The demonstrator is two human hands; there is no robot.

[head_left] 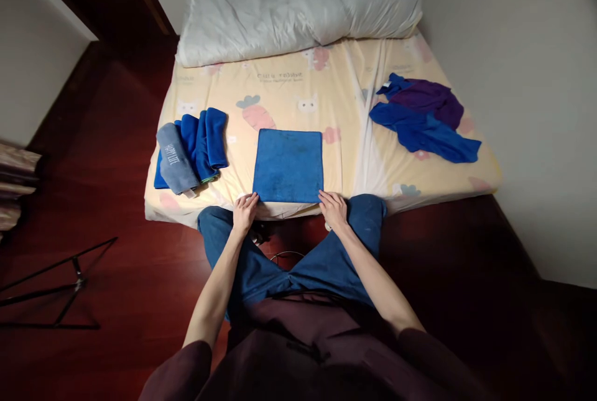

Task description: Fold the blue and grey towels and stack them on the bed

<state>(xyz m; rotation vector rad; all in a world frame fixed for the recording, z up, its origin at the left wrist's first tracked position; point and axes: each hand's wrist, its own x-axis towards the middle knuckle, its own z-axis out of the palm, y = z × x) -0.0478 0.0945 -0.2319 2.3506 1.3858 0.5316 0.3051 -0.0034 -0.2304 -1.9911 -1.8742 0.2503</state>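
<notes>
A square blue towel lies spread flat at the near edge of the bed, with darker stains on it. My left hand is closed on its near left corner, the fingertips pressed together there. At the near right corner, my right hand grips the cloth in the same way. To the left sits a row of rolled or folded blue towels, with a grey-blue towel lettered "HAPPY LIFE" in front. Crumpled blue cloths and a purple cloth are heaped on the right.
The bed's yellow sheet carries rabbit and carrot prints. A pale quilt is piled across the far end. A black stand's legs rest on the dark red floor at left. A wall runs along the right.
</notes>
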